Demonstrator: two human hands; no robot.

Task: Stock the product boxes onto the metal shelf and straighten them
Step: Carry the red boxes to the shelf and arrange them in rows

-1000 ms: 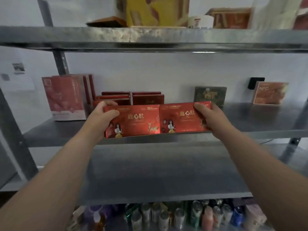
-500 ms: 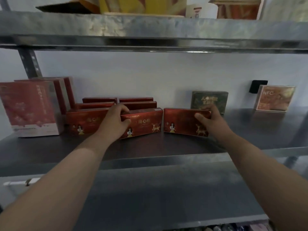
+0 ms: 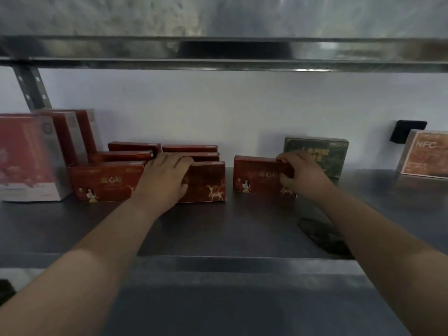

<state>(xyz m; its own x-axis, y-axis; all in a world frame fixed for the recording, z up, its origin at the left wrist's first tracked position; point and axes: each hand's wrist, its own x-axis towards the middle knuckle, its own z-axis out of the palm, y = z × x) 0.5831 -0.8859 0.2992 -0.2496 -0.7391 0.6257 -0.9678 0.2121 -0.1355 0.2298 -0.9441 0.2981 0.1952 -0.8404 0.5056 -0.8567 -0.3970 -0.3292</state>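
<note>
Three flat red product boxes stand upright in a front row on the metal shelf (image 3: pixel 242 229). My left hand (image 3: pixel 164 175) grips the top of the middle red box (image 3: pixel 206 183), which stands against the left red box (image 3: pixel 104 181). My right hand (image 3: pixel 300 173) grips the upper right corner of the right red box (image 3: pixel 257 177), which stands apart, with a gap between it and the middle one. Behind the front row stand more red boxes (image 3: pixel 135 147) in rows.
Tall red-and-white boxes (image 3: pixel 26 156) stand at the left end. A dark green box (image 3: pixel 322 154) is behind my right hand, an orange NFC box (image 3: pixel 424 154) at far right. The upper shelf (image 3: pixel 218 52) hangs low overhead. A lower shelf edge (image 3: pixel 218 265) juts toward me.
Both hands carried two red boxes from the air onto the shelf, set them down upright and split them apart. The view has moved closer to the shelf.
</note>
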